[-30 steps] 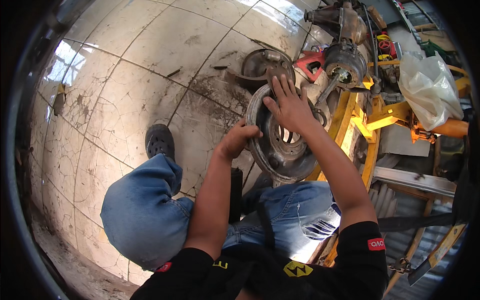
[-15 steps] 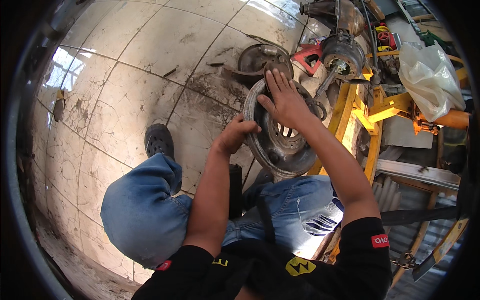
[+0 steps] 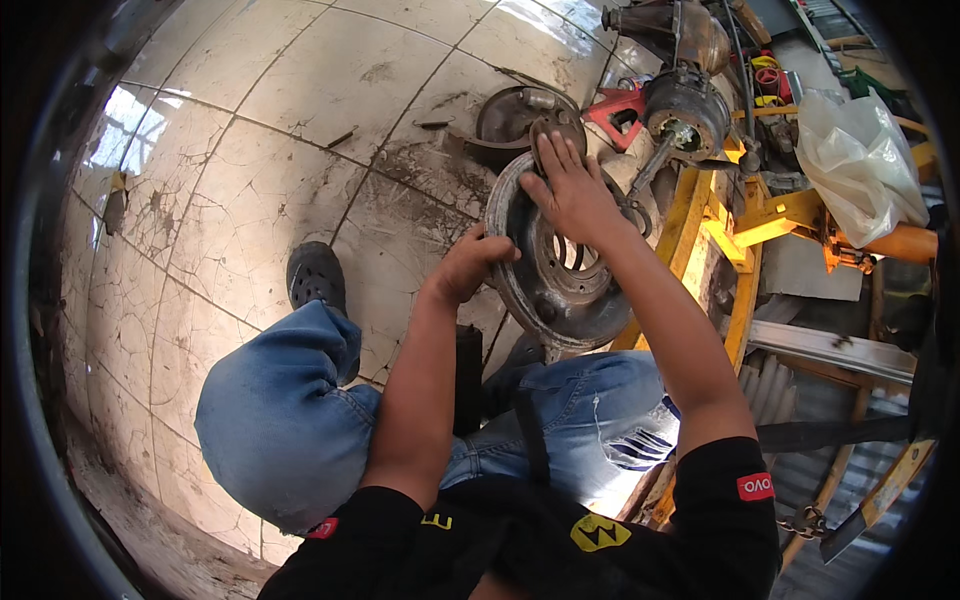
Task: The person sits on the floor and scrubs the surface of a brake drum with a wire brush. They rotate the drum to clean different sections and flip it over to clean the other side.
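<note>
A round, dished grey metal part that looks like a brake drum [image 3: 532,292] leans tilted in front of me, its open centre facing up. My left hand [image 3: 468,264] grips its left rim, thumb over the edge and fingers hidden behind. At the upper rim my right hand [image 3: 578,197] lies flat, fingers stretched out and thumb apart. Beneath its fingertips shows a dark brown flat piece [image 3: 543,133], too covered to name. Just beyond, a second round dark part, like a brake backing plate [image 3: 508,118], rests on the floor.
A red stand [image 3: 618,112] sits beside a greasy axle housing [image 3: 690,110] at the upper right. A yellow metal frame [image 3: 748,290] runs along my right, with a clear plastic bag [image 3: 862,165] above it. Cracked, stained tiles [image 3: 270,190] cover the left.
My right hand has slid slightly up along the rim, its thumb moving with it. My left hand keeps its grip, and the drum stays nearly in place.
</note>
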{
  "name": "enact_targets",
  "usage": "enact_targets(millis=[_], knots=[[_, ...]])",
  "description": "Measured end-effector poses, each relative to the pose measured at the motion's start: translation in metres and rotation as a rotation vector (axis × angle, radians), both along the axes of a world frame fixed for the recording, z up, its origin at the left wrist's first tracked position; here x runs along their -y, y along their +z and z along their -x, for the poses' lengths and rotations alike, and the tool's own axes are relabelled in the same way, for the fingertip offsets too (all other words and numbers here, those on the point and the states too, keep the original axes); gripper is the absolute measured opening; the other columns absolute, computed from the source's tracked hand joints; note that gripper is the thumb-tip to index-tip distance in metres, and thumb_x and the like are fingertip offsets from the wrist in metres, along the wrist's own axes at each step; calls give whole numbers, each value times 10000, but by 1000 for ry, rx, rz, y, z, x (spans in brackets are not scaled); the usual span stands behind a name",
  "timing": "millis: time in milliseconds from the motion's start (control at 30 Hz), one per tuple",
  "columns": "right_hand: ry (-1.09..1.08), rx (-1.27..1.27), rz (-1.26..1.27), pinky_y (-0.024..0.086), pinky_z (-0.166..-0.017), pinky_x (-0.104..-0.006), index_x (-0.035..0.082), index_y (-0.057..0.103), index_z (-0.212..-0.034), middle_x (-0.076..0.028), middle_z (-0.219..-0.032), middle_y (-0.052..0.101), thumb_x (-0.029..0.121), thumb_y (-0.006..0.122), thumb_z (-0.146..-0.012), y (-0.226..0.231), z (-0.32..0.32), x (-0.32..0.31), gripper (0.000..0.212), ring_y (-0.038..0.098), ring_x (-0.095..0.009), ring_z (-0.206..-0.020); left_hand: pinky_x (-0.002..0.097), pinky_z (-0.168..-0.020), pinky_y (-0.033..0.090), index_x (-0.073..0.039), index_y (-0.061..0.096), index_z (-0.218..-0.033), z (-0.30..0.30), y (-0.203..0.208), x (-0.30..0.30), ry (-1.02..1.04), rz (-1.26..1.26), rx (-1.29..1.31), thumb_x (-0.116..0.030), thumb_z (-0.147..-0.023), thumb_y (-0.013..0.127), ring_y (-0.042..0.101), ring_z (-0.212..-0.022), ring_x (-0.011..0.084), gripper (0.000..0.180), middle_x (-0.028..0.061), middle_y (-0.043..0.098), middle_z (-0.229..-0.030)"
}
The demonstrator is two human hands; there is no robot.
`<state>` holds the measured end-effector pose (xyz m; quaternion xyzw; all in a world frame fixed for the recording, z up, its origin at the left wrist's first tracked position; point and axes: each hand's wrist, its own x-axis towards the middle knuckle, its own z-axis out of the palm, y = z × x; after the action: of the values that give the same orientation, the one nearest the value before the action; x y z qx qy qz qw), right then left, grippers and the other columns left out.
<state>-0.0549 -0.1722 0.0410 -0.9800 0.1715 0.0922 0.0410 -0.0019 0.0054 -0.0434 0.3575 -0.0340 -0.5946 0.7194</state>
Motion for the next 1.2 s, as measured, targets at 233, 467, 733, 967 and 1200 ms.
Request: enact_targets(millis=[233, 467, 733, 967, 1200], knots=[[65, 3, -62, 210, -1136, -501, 34, 224, -1481, -244, -1518, 225, 572, 295, -971, 6, 15, 6, 745, 234, -386, -1405, 324, -813, 478, 32, 553, -1141, 2, 5, 1, 28, 25, 5, -123, -694, 637, 593, -867, 190, 481, 81, 623, -957], [31, -123, -183, 336, -1072, -464, -20, 355, -1405, -267, -1466, 311, 544, 367, -963, 33, 46, -5, 716, 343, -406, -1338, 325, -826, 474, 30, 568, -1133, -1, -3, 4, 1, 51, -32, -116, -704, 627, 597, -873, 189, 457, 86, 629, -963], [39, 76, -5, 434, -940, -475, 6, 483, -1307, -241, -1253, 523, 439, 481, -945, 34, 24, -9, 564, 546, -394, -1098, 339, -801, 512, 24, 565, -1145, -1, 3, 3, 3, 88, -47, -105, -738, 605, 629, -905, 205, 428, 96, 639, -1011], [21, 254, -123, 448, -940, -433, 14, 557, -1233, -211, -1194, 583, 224, 513, -944, 28, 34, 16, 360, 554, -381, -1110, 338, -760, 516, 23, 572, -1119, 0, 7, 3, 13, 87, -29, -110, -738, 618, 627, -866, 202, 405, 92, 634, -975], [-19, 250, -22, 436, -989, -419, 6, 568, -1218, -205, -1300, 536, 218, 502, -947, 44, 45, 14, 351, 537, -362, -1159, 341, -782, 506, 27, 580, -1089, 2, 0, 6, 47, 67, -35, -116, -738, 626, 620, -836, 193, 382, 91, 630, -959]])
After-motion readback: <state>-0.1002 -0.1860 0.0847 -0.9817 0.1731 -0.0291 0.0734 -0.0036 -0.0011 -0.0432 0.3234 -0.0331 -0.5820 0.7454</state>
